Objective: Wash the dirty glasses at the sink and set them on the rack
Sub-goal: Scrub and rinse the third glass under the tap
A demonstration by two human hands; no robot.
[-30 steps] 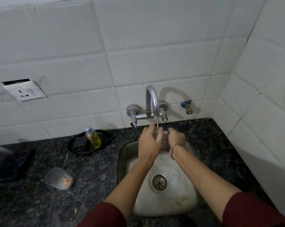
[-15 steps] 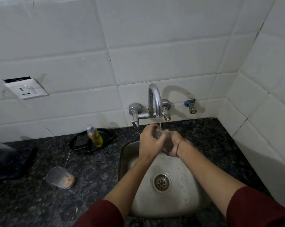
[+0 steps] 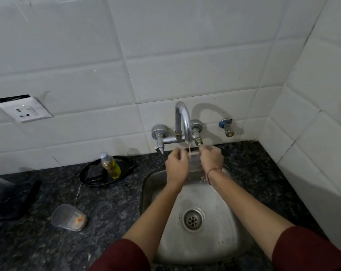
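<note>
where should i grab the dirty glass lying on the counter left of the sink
Likely round its mid-wall, from above: the glass lies on its side on the counter, mouth leftward, orange residue at the base end, leaving both long sides free to clasp.

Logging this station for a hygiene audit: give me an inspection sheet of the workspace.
Surface: dark speckled stone counter with inset steel sink.
Job's things: clear glass held under the running tap; second glass lies on its side on the counter left of the sink, orange residue inside; no rack in view.
Clutter: bottle of yellow liquid in a black oval tray; blurred dark object at the left edge.
Grippers: left hand and right hand both grip the clear glass.
Cables: nothing seen.
Surroundings: white tiled walls, wall socket, small valve right of the tap.
</note>
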